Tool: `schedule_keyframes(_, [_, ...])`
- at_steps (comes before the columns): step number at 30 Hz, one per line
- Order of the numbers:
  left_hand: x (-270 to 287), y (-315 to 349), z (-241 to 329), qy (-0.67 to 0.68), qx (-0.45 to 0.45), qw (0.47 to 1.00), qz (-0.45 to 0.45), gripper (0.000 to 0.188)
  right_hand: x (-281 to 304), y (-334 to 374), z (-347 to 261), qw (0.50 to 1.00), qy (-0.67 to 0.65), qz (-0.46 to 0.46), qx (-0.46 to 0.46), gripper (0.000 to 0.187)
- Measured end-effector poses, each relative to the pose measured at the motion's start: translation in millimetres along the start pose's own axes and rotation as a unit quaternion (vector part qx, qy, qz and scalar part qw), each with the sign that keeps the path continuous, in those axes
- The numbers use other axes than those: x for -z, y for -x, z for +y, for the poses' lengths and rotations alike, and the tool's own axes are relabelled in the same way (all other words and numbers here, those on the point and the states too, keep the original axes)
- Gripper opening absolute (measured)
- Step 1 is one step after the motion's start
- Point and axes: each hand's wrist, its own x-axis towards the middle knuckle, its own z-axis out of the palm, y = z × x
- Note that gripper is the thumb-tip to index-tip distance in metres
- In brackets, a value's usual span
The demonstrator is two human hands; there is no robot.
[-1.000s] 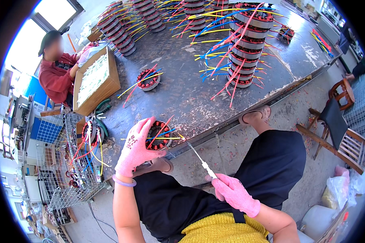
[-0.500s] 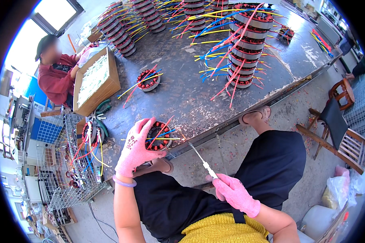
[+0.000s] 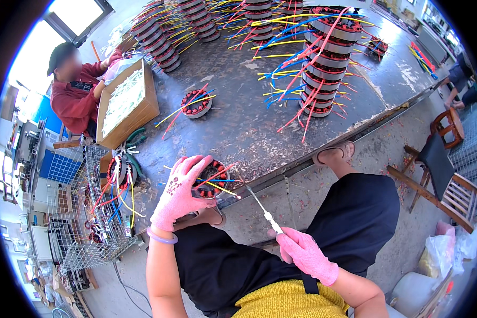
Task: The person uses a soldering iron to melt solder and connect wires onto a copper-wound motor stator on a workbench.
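My left hand (image 3: 176,197), in a pink glove, is closed round the side of a ring-shaped motor stator (image 3: 223,192) at the near edge of the table. Red, yellow and blue wires cross the stator's face and point to the right. A slim tool with a white sleeve and a thin metal shaft (image 3: 270,218) is gripped in my right hand (image 3: 305,253), also gloved in pink. Its tip lies close to the wire ends; whether it touches one I cannot tell. Farther back on the table lies another wired stator (image 3: 196,103).
Tall stacks of wired stators (image 3: 319,87) stand across the table (image 3: 238,124). To the left, a person (image 3: 75,103) sits behind a cardboard box (image 3: 126,106) of white pieces. Pliers (image 3: 134,139) and another stator (image 3: 123,172) lie nearby. At right is a wooden chair (image 3: 440,169).
The stator has turned clockwise under my left hand, so the red wire now slants less steeply and the yellow one angles downward. My right hand and the tool have barely moved.
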Motion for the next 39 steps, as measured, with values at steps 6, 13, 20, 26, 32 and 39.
schedule_keyframes(6, [1.4,0.2,0.3,0.010,-0.006,1.000,0.005,0.093,-2.2,0.5,-5.6,1.000,-0.011,-0.012,-0.011,0.035])
schedule_keyframes(13, [1.1,-0.5,-0.1,0.012,-0.018,1.000,0.008,0.092,-3.8,1.8,-4.3,0.999,-0.035,-0.008,-0.007,0.033])
schedule_keyframes(20, [0.3,0.1,-3.7,-0.013,-0.028,1.000,0.004,0.095,-3.7,4.1,-10.2,1.000,-0.013,-0.004,-0.014,0.034])
schedule_keyframes(26, [2.1,-0.1,-1.8,-0.006,-0.016,1.000,-0.009,0.095,-2.0,1.0,-3.3,1.000,0.003,-0.014,-0.007,0.036])
schedule_keyframes(32, [0.9,0.4,-4.4,-0.009,-0.012,1.000,-0.011,0.098,-2.4,4.1,-7.1,0.999,-0.033,-0.014,-0.015,0.035])
schedule_keyframes(39, [2.4,0.2,-3.7,-0.010,-0.010,1.000,-0.017,0.099,-3.8,1.3,-4.0,1.000,-0.012,-0.010,-0.011,0.035])
